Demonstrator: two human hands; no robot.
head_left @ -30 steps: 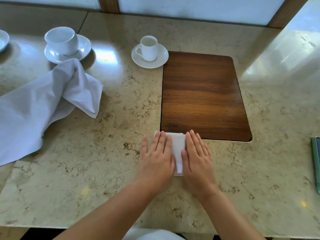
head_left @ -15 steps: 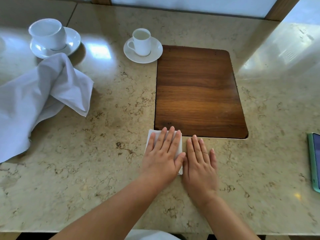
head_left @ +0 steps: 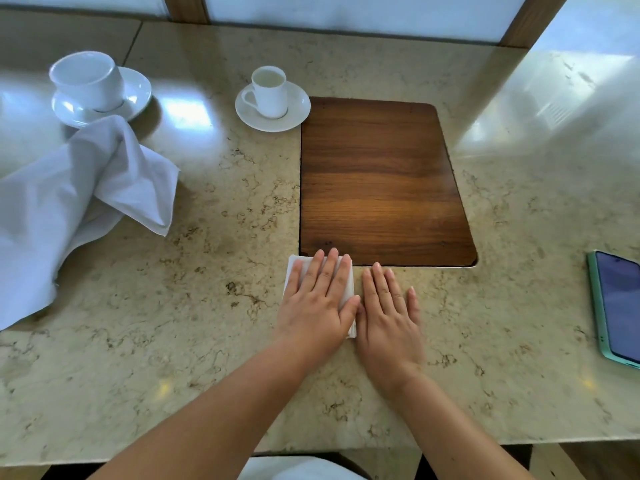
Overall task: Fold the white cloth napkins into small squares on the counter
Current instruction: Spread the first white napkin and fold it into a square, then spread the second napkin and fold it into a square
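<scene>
Two napkins concern you: the loose white napkin heaped at the counter's left, and the folded napkin just below the wooden board. Your left hand lies flat on the square with fingers straight; your right hand rests flat on bare counter beside it. Press evenly outward, I'd judge, to sharpen the creases

You have a single head-worn wide-angle view, looking forward and steeply down at the table from close above, its near edge along the frame's bottom.
</scene>
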